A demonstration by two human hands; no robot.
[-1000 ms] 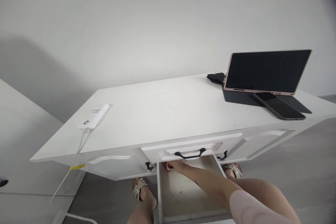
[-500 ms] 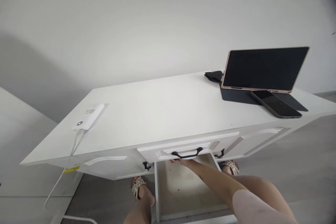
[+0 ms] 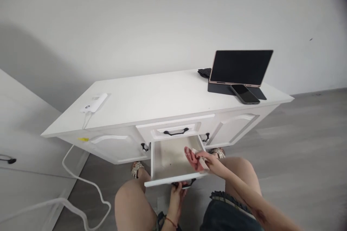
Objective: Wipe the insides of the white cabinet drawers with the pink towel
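My right hand (image 3: 213, 163) grips a pinkish-red cloth (image 3: 193, 159) with a pale edge, held over the right side of a pulled-out drawer (image 3: 169, 151). The cloth hangs crumpled, and its exact kind I cannot make out. Below the drawer front, my left hand (image 3: 176, 196) has its fingers curled around the black drawer handle (image 3: 187, 184). Small dark specks lie on the drawer's pale bottom. Above it, a second drawer (image 3: 175, 131) in the white cabinet (image 3: 151, 94) is closed.
On the cabinet top stand a tablet (image 3: 241, 66), a phone (image 3: 245, 94), a dark folded item (image 3: 204, 72) and a white power bank (image 3: 94, 103). A white cable (image 3: 101, 195) trails down at the left. My legs are on both sides of the drawer.
My right hand has come out from deep in the drawer with the pinkish-red cloth. My left hand now shows at the drawer handle. The view has moved back.
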